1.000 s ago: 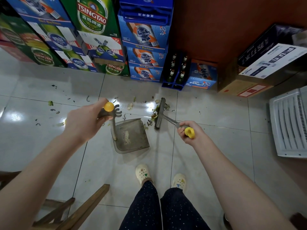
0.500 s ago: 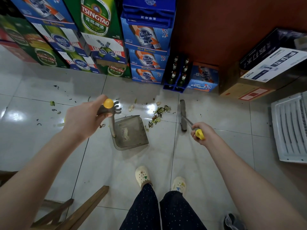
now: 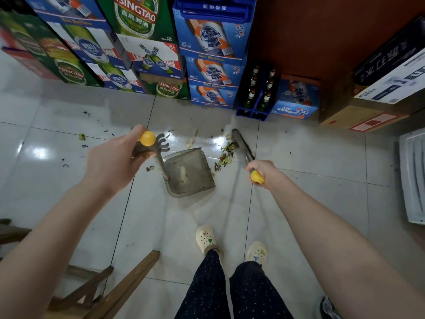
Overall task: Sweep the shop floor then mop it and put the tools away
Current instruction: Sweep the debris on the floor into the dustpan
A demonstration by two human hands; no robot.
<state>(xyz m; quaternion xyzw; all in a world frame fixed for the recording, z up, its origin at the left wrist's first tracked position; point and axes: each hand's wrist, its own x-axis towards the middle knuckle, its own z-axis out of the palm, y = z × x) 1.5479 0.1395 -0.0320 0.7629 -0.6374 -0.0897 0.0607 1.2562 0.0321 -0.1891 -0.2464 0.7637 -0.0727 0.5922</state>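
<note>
My left hand point(image 3: 115, 162) grips the yellow-tipped handle of a grey long-handled dustpan point(image 3: 189, 172) that rests on the white tiled floor point(image 3: 69, 203), its mouth facing away from me. A little dirt lies inside the pan. My right hand point(image 3: 262, 171) holds the yellow-capped handle of a grey broom point(image 3: 242, 145). The broom head sits on the floor right of the pan, beside a pile of green and brown scraps point(image 3: 226, 153). More small scraps point(image 3: 81, 137) are scattered on the tiles to the left.
Stacked beer cartons point(image 3: 142, 54) and blue Pabst cases point(image 3: 212, 65) line the far wall, with a blue crate of bottles point(image 3: 257, 93) beside them. Cardboard boxes point(image 3: 377, 93) stand at the right, a white slatted panel point(image 3: 414, 178) further right. A wooden frame point(image 3: 96, 288) sits at lower left.
The broom head swung away from the pan to the right, then back toward the scrap pile. The dustpan stayed almost still under my left hand.
</note>
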